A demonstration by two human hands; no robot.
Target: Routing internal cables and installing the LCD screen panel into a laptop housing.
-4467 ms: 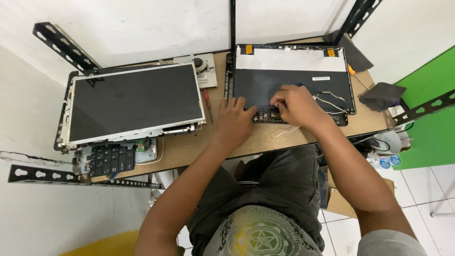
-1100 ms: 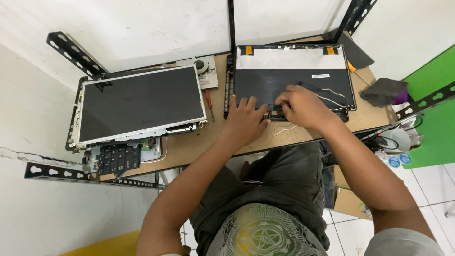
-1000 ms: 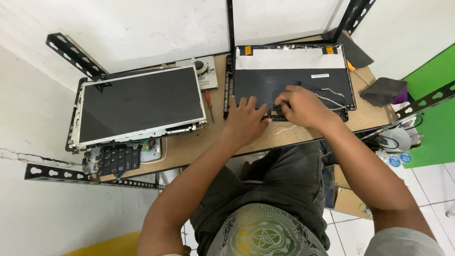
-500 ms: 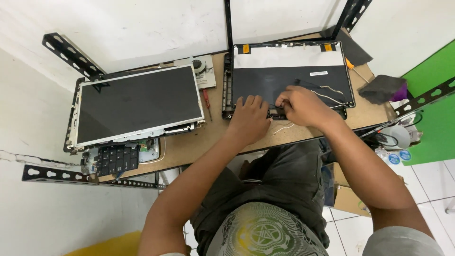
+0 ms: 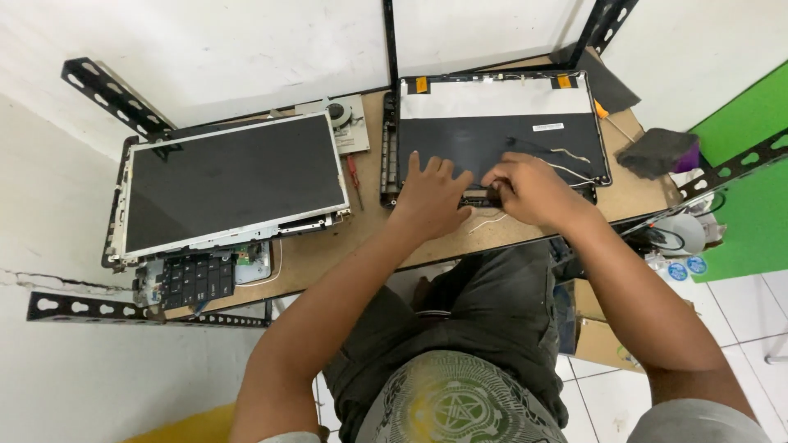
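Bare forearms, no sleeves past elbow; left hand [image 5: 431,197], right hand [image 5: 533,189] ungloved. Dark grey trousers [image 5: 492,328]; grey-green patterned shirt [image 5: 451,406].

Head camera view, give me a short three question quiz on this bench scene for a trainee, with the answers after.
1. True or false: the left hand lies flat on the dark laptop lid shell.
2. What lies between the loose screen panel and the shell: A) red-handled screwdriver, B) hammer, C) mug?
3. Which hand pinches at the shell's near edge?

Key: 1. true. 2. A, the red-handled screwdriver. 3. The right hand, fingertips at the hinge edge by thin white wires; what it grips is hidden.
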